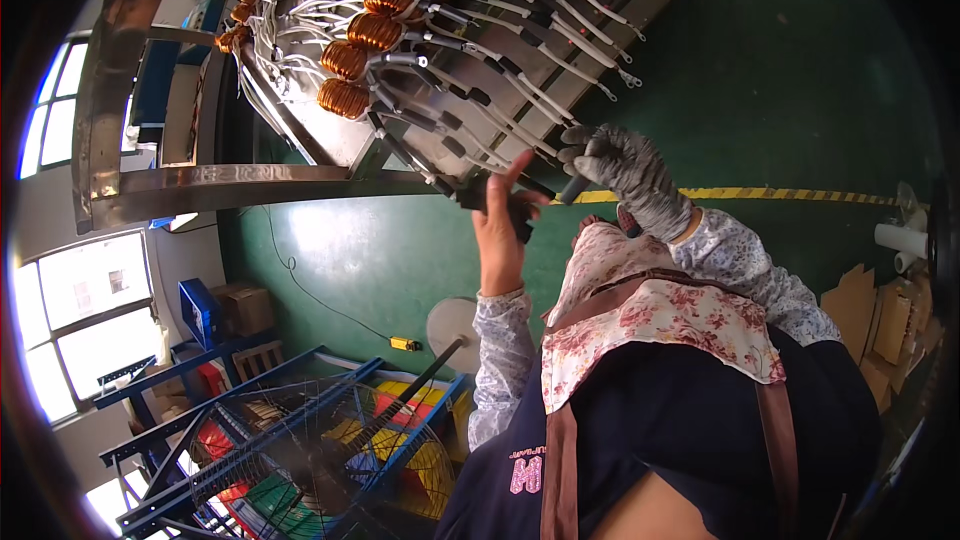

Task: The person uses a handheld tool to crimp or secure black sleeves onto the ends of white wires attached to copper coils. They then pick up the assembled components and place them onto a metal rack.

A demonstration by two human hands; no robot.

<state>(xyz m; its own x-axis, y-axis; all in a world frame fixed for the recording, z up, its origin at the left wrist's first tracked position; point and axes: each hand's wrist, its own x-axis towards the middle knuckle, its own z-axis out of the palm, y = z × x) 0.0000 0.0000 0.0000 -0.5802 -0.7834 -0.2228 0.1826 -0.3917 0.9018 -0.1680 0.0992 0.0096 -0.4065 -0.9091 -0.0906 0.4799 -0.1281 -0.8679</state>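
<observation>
My bare left hand (pixel 497 245) is raised beside the near edge of the metal table, one finger stretched up and the others curled round a black object (pixel 521 218) whose kind I cannot make out. A lead with dark sleeves (pixel 408 155) runs from the nearest copper-wound coil (pixel 343 98) to near this hand. My right hand (pixel 625 172), in a grey glove, is closed on a short dark grey tube (pixel 572 190) that points down toward the left hand. Its fingertips are close to the ends of the white leads (pixel 545 103); whether they touch is unclear.
Several copper coils (pixel 375 32) stand in rows on the metal table (pixel 365 155), their lugged leads hanging over its right edge. A large caged fan (pixel 330 450) stands at lower left, near a yellow socket block (pixel 404 344) on the green floor. Cardboard (pixel 850 305) leans at right.
</observation>
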